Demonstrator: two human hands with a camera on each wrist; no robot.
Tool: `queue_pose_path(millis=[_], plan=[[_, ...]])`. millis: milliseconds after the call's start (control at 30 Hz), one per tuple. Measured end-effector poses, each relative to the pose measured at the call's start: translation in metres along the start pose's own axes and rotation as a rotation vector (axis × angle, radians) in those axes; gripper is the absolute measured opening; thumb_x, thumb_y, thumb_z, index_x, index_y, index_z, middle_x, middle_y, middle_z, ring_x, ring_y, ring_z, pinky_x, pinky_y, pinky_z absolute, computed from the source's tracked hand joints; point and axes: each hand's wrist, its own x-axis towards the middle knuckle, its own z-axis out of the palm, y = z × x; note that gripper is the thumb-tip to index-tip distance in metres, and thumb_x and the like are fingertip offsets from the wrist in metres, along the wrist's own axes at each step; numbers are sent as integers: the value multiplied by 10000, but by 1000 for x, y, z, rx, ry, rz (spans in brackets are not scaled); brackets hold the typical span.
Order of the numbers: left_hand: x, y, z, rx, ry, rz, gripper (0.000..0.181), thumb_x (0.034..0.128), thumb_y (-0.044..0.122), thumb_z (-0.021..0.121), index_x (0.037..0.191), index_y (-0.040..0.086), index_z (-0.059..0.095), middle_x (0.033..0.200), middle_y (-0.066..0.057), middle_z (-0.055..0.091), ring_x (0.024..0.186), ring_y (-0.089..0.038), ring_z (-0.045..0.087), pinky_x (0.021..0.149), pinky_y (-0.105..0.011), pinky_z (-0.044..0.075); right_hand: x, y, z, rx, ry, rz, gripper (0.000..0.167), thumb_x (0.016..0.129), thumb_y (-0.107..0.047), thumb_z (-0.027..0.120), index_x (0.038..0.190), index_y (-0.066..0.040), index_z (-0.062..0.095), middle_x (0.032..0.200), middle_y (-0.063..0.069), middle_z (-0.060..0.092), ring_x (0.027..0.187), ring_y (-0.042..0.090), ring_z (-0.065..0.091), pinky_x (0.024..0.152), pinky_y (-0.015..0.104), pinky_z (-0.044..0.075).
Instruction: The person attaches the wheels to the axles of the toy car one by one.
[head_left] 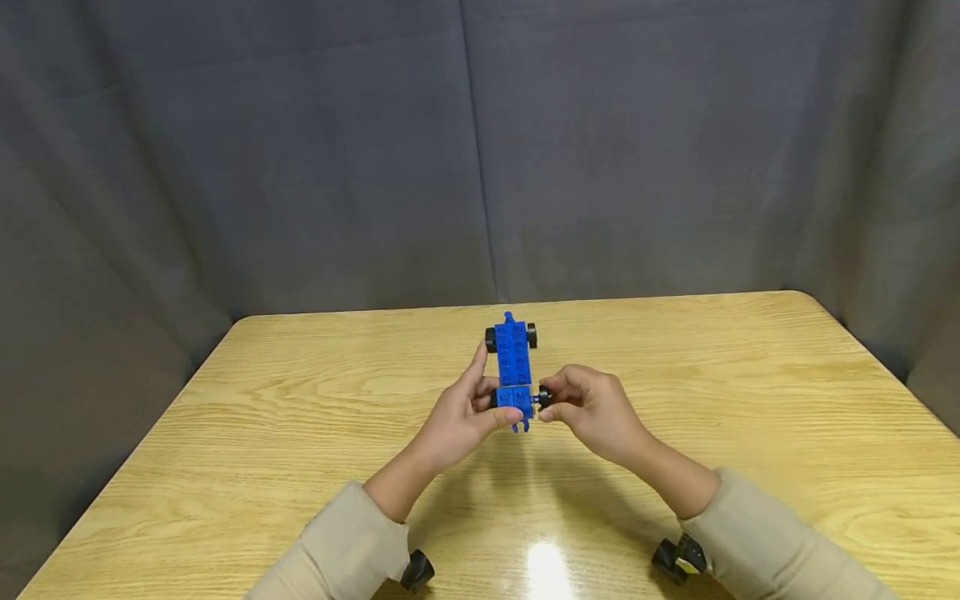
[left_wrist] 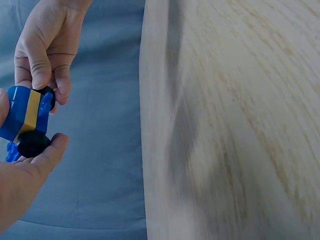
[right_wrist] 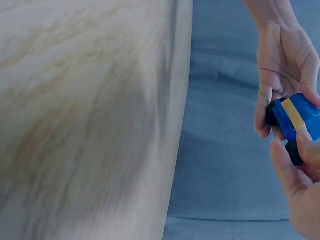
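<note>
A blue toy vehicle (head_left: 513, 354) built of studded blocks is held above the table, its length running away from me. Black wheels stick out at its sides, and a small blue hook (head_left: 521, 426) is on the near end. My left hand (head_left: 461, 417) grips the near part from the left, thumb on top. At the near right, my right hand (head_left: 596, 412) pinches a black wheel (head_left: 544, 397) between thumb and fingers; a short bit of axle shows between this wheel and the body. Both wrist views show a yellow strip (left_wrist: 30, 111) across the vehicle (right_wrist: 304, 112).
A wooden table (head_left: 315, 400) lies under the hands. Grey curtain (head_left: 337, 167) hangs behind it and at both sides. Black wrist devices (head_left: 417, 571) show near the beige sleeves (head_left: 337, 542) at the bottom.
</note>
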Motion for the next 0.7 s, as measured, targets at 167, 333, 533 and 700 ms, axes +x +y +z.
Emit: queue_pose_path(millis=[167,333,533,700], plan=[[2,1,1,-26,-13,1,849,811,187,591,1390,182,-30,1180,-136,489,1005,-206,524,811,-312,430,0,-2,-1,18,-3,17,183,697,40,674,863,64,601,774,117,611,649,149,594,547,237,475],[2,1,3,-19,-36,17,828,814,162,588,1390,218,-4,1153,-131,502,955,-201,543,780,-296,444,-1,-2,-2,42,-28,27,172,691,74,665,848,73,595,778,132,615,670,162,607,563,240,483],[6,2,4,-23,-49,18,839,810,130,588,1389,216,-13,1147,-138,503,958,-214,547,776,-303,449,-2,-2,-4,48,-29,47,162,693,73,663,839,71,592,781,130,613,674,165,604,568,253,484],[7,1,3,-8,-59,-5,847,806,166,597,1389,198,-16,1159,-140,500,966,-216,544,781,-310,447,-3,-2,-7,37,-61,76,169,716,29,661,864,57,586,796,109,610,693,160,593,594,251,482]])
